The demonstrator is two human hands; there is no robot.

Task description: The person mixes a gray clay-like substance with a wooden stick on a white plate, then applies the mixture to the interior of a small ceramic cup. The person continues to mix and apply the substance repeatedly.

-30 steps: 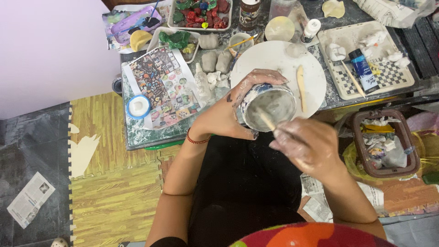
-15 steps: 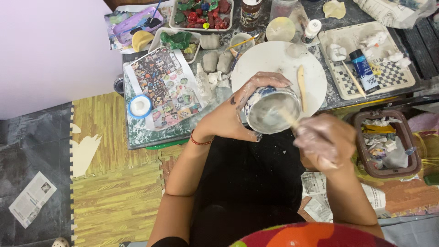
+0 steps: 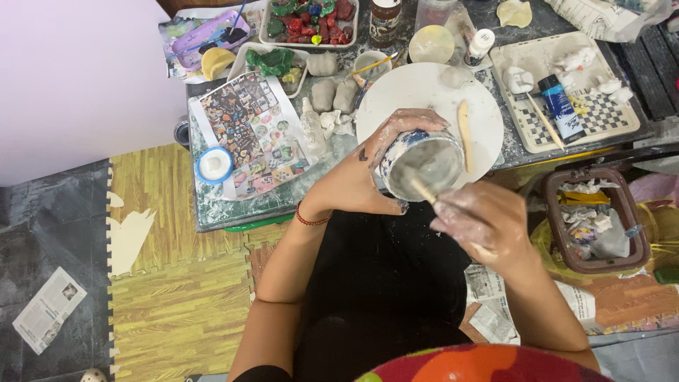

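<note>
Hands: two, left hand (image 3: 361, 180), right hand (image 3: 484, 223)
Cups held: one cup (image 3: 421, 164)
Sticks in cup: one stick (image 3: 423, 189)
Round white boards beyond the grip: one round board (image 3: 410, 92)
Trays: four

A low dark table (image 3: 212, 212) carries a white plate (image 3: 424, 92), a checkered tray (image 3: 608, 120), a collage sheet (image 3: 251, 134), grey lumps (image 3: 334, 95), perhaps clay.

Round white board (image 3: 414, 95) mostly bare — wooden tool (image 3: 464, 124) blocks its right.
</note>
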